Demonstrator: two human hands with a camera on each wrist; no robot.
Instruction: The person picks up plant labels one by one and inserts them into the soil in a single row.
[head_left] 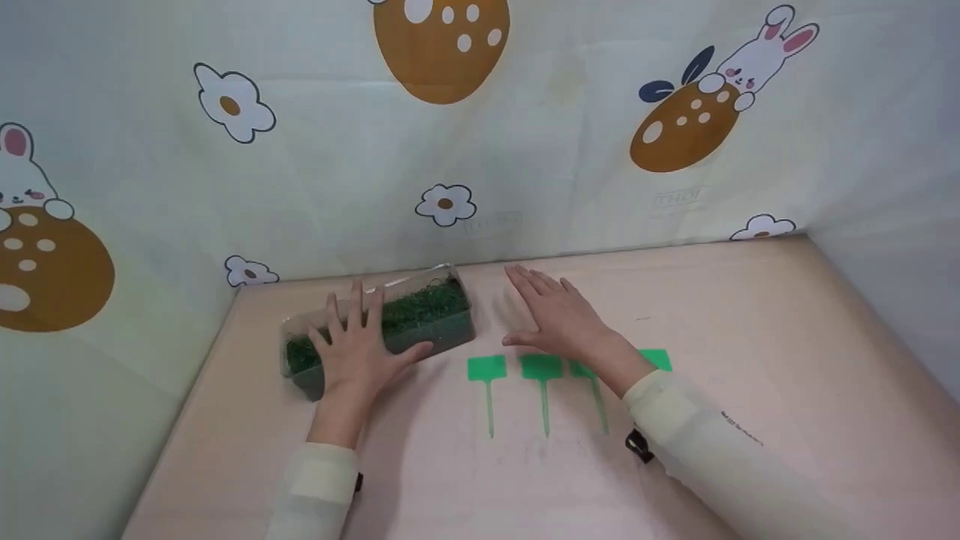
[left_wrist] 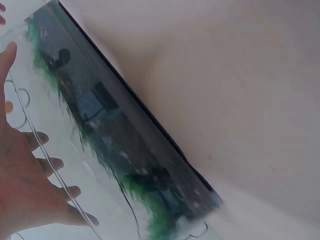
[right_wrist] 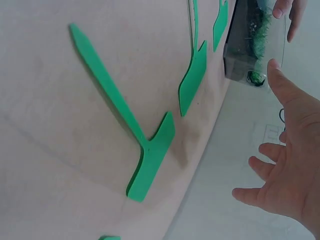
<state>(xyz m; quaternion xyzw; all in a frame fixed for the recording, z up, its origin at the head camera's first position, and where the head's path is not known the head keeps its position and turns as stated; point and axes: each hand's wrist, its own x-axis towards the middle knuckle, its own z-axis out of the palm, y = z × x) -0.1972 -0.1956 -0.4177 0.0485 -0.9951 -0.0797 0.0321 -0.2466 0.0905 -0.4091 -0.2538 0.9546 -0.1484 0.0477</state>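
A clear plastic box (head_left: 442, 334) of dark soil and green sprouts stands at the back left, set at a slant. My left hand (head_left: 356, 356) is over its near left part with fingers spread; in the left wrist view the hand (left_wrist: 25, 185) is beside the clear wall of the box (left_wrist: 125, 130), and contact cannot be told. My right hand (head_left: 562, 319), fingers straight and holding nothing, hovers right of the box, above green T-shaped tags. In the right wrist view the hand (right_wrist: 295, 160) has its thumb toward the box (right_wrist: 242, 47).
Several green tags lie in a row, among them the leftmost (head_left: 487, 368), a second (head_left: 541, 367) and one partly under the right forearm (head_left: 657, 359). Behind the table (head_left: 480, 487) rises a printed cloth wall (head_left: 337, 165).
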